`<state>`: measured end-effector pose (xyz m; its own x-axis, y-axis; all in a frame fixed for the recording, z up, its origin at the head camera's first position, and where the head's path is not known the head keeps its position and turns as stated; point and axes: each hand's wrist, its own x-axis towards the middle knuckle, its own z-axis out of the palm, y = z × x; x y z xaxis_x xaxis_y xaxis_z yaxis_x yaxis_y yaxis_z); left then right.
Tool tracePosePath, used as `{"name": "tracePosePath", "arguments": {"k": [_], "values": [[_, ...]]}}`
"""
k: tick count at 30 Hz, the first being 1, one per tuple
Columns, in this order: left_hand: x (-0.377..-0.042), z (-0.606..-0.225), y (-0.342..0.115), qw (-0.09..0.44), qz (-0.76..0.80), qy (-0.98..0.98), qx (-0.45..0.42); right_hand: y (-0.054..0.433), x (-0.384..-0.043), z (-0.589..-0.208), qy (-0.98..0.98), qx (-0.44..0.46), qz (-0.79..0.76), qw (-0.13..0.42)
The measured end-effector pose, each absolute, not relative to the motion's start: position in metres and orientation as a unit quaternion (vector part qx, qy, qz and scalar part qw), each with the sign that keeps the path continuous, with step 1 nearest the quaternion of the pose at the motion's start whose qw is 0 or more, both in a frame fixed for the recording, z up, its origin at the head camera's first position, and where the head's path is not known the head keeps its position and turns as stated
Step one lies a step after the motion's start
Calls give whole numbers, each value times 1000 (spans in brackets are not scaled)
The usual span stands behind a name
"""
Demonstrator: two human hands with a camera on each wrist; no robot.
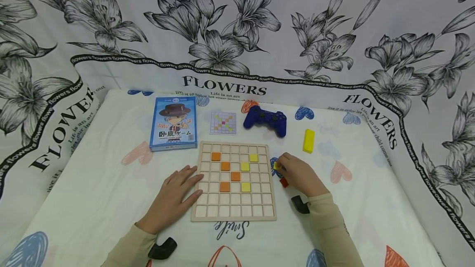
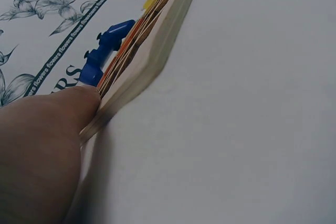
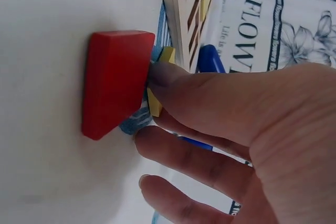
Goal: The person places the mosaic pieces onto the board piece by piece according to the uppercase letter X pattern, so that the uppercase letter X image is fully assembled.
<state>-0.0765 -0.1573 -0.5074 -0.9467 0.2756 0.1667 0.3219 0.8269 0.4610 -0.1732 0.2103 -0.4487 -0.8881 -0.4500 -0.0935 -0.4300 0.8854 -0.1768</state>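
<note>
A wooden grid board (image 1: 233,218) lies in the middle of the head view, with several orange tiles (image 1: 235,176) and yellow tiles (image 1: 253,158) set in its cells. My left hand (image 1: 171,199) rests on the board's left edge, fingers spread. Just off the right side, my right hand (image 1: 301,178) pinches a small yellow tile (image 3: 156,103) between thumb and fingers, low over the cloth. Close beside those fingers is a red block (image 3: 116,83), untouched, which the hand partly hides in the head view.
Behind the board are a blue game box (image 1: 173,122), a small card with a coloured grid pattern (image 1: 223,123) and a dark blue game controller (image 1: 265,121). To the right lies a yellow block (image 1: 308,141). A floral cloth (image 1: 230,32) hangs behind the heart-printed table cover (image 1: 356,217).
</note>
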Motion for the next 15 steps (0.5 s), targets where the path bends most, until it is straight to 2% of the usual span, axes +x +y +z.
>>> {"name": "tracePosePath", "arguments": {"k": [15], "values": [[-77,-506,-157,57,-248,-953,-163,199,-165,-439,966,-249,-66,28]]}}
